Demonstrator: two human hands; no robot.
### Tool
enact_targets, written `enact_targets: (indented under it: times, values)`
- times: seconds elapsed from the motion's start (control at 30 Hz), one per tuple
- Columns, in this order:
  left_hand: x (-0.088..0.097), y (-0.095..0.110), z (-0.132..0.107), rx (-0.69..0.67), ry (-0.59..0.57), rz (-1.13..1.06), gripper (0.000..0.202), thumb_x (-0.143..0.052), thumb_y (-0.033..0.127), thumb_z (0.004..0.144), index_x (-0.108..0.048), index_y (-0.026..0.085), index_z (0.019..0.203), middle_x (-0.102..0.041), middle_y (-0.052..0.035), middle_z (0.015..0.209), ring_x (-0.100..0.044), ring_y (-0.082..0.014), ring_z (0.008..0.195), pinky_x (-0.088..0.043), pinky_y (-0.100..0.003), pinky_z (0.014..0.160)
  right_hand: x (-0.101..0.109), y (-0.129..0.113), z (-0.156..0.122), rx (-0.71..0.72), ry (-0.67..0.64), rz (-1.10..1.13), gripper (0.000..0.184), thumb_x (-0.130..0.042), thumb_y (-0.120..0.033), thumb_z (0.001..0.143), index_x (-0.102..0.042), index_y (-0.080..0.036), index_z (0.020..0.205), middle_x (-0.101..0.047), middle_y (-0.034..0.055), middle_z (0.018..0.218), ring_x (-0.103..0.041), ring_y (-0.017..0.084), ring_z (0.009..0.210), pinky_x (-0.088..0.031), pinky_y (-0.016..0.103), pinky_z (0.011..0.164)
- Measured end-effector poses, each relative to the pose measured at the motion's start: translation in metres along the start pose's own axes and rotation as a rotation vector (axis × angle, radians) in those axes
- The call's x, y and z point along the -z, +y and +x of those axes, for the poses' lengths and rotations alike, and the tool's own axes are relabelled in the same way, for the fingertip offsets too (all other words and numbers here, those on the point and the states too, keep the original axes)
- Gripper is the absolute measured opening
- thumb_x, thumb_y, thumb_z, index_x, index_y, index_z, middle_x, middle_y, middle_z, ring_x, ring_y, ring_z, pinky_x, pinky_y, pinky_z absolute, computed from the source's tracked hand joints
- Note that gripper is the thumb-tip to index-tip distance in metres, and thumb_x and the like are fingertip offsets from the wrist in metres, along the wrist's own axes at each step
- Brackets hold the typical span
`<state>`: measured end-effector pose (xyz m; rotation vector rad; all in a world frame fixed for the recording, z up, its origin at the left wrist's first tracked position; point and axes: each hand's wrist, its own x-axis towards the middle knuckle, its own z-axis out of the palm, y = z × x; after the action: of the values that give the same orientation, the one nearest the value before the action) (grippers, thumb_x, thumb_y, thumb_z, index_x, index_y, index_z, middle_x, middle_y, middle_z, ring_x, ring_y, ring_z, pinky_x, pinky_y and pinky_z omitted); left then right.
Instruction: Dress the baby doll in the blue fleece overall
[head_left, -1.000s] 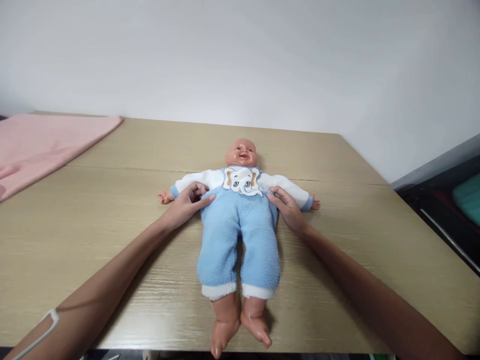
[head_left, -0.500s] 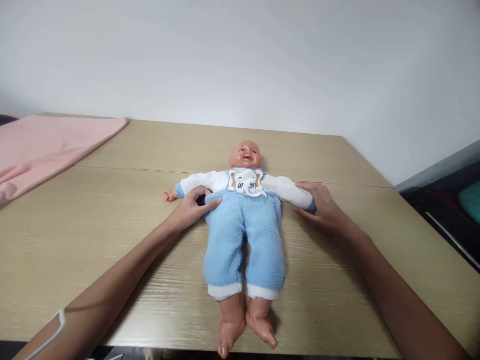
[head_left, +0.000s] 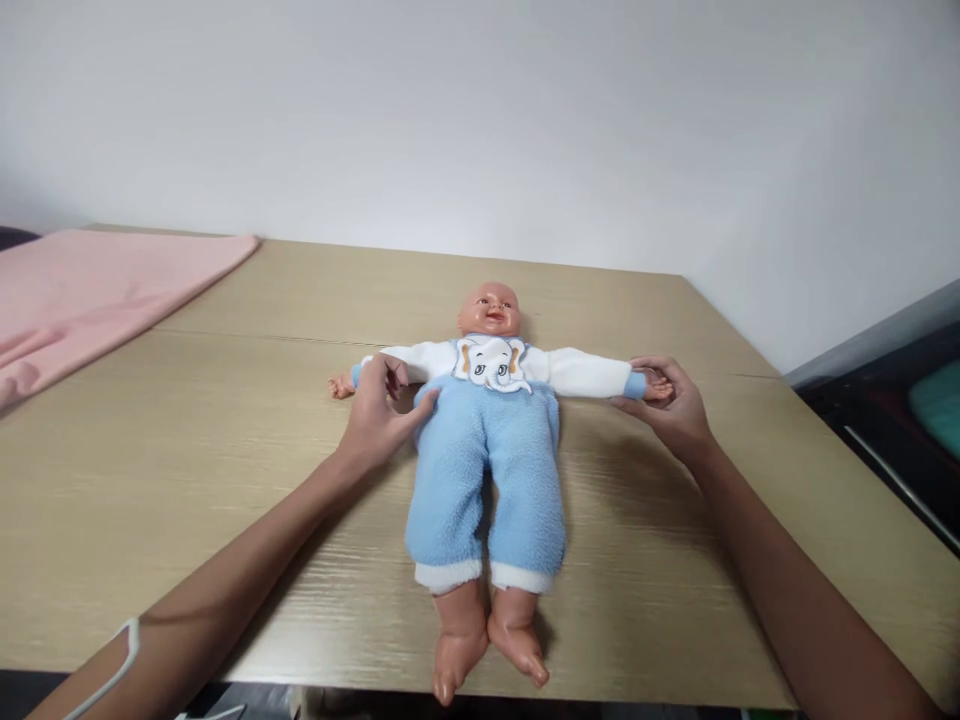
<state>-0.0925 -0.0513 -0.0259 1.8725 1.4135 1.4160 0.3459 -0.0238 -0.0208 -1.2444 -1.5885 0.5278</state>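
A baby doll (head_left: 486,480) lies on its back on the table, feet toward me. It wears fluffy blue trousers with white cuffs and a white top with an elephant face (head_left: 492,364) on the chest. My left hand (head_left: 379,415) is beside the doll's waist, its thumb touching the trousers and its fingers apart and bent over the white sleeve. Around the blue cuff and small hand (head_left: 658,386) of the doll's outstretched arm on the right, my right hand (head_left: 681,405) has its fingers above and its thumb below.
A pink cloth (head_left: 105,290) lies over the table's left side. The wooden table (head_left: 225,470) meets a pale wall (head_left: 480,130) at the back. Beyond the right edge is a dark object with something green (head_left: 937,400).
My right hand has moved outward along the doll's sleeve, and that arm now stretches straighter, its small hand showing. My left hand has risen a little, loosening from the doll's side.
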Motion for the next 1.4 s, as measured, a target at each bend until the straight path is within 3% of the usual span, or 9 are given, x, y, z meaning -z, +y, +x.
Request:
enact_targets:
  times: [0.1,0.27,0.37,0.47,0.63,0.8,1.07,1.23,1.4]
  values:
    - [-0.009,0.031,0.005,-0.313,0.002,0.076,0.024,-0.076,0.033,0.098,-0.054,0.027,0.105,-0.062,-0.0045,0.104,-0.058,-0.0262,0.1,-0.047,-0.043,0.094,-0.014,-0.018,-0.004,0.017,0.056,0.126,0.057,-0.104,-0.053,0.068,-0.073,-0.027,0.109,-0.075,0.0061,0.109,-0.072,0.027,0.099,-0.065,0.042,0.089]
    - [-0.059,0.076,0.032,-0.497,-0.371,0.169,0.058,-0.086,0.049,0.093,-0.058,0.024,0.137,-0.065,-0.0157,0.145,-0.057,-0.0387,0.138,-0.044,-0.054,0.121,-0.044,-0.049,-0.02,-0.015,0.053,0.27,0.055,-0.104,-0.048,0.071,-0.068,-0.028,0.107,-0.076,0.0061,0.111,-0.074,0.026,0.099,-0.066,0.042,0.09]
    - [-0.091,0.087,0.049,-0.526,-0.47,0.326,0.065,-0.084,0.045,0.092,-0.056,0.019,0.145,-0.065,-0.0188,0.145,-0.06,-0.0409,0.134,-0.049,-0.055,0.115,-0.059,-0.06,-0.032,-0.015,-0.003,0.37,0.053,-0.103,-0.043,0.073,-0.066,-0.028,0.108,-0.075,0.0059,0.113,-0.075,0.025,0.1,-0.068,0.041,0.091]
    - [-0.106,0.088,0.057,-0.547,-0.48,0.43,0.049,-0.076,0.04,0.097,-0.063,0.022,0.14,-0.07,-0.0143,0.131,-0.068,-0.0368,0.117,-0.053,-0.049,0.101,-0.067,-0.065,-0.042,0.026,-0.081,0.432,0.047,-0.1,-0.038,0.081,-0.067,-0.029,0.114,-0.07,0.0068,0.125,-0.075,0.025,0.11,-0.07,0.04,0.092]
    - [-0.1,0.078,0.056,-0.493,-0.396,0.307,0.04,-0.072,0.041,0.096,-0.067,0.022,0.131,-0.071,-0.0097,0.114,-0.071,-0.0323,0.106,-0.053,-0.042,0.085,-0.069,-0.066,-0.051,0.13,-0.096,0.352,0.049,-0.084,-0.038,0.099,-0.059,-0.035,0.14,-0.065,0.0096,0.145,-0.072,0.026,0.118,-0.069,0.048,0.1]
    - [-0.093,0.068,0.053,-0.395,-0.306,0.162,0.037,-0.076,0.04,0.091,-0.066,0.025,0.123,-0.074,-0.0082,0.118,-0.072,-0.0319,0.111,-0.053,-0.04,0.087,-0.076,-0.047,-0.052,0.188,-0.1,0.054,0.048,-0.077,-0.037,0.103,-0.057,-0.032,0.146,-0.067,0.0126,0.142,-0.07,0.03,0.119,-0.064,0.056,0.106]
    - [-0.09,0.062,0.05,-0.277,-0.138,-0.153,0.036,-0.079,0.048,0.096,-0.066,0.024,0.119,-0.075,-0.0063,0.115,-0.073,-0.0283,0.108,-0.057,-0.043,0.101,-0.083,-0.019,-0.046,0.199,-0.297,-0.243,0.03,-0.067,-0.027,0.099,-0.068,-0.025,0.129,-0.074,0.0153,0.13,-0.067,0.038,0.125,-0.053,0.065,0.113]
    - [-0.086,0.056,0.052,-0.089,-0.018,-0.281,0.04,-0.081,0.059,0.093,-0.066,0.023,0.097,-0.076,-0.0069,0.104,-0.073,-0.0304,0.105,-0.059,-0.046,0.104,-0.095,-0.034,-0.053,0.161,-0.368,-0.129,0.034,-0.07,-0.023,0.089,-0.07,-0.024,0.123,-0.074,0.0147,0.128,-0.068,0.038,0.122,-0.056,0.06,0.109]
    - [-0.076,0.049,0.053,-0.024,0.048,-0.37,0.045,-0.078,0.066,0.096,-0.069,0.023,0.098,-0.08,-0.007,0.103,-0.074,-0.0312,0.111,-0.058,-0.047,0.113,-0.122,-0.05,-0.062,-0.027,-0.373,0.235,0.037,-0.071,-0.035,0.1,-0.068,-0.03,0.136,-0.075,0.0101,0.132,-0.073,0.032,0.121,-0.06,0.055,0.112]
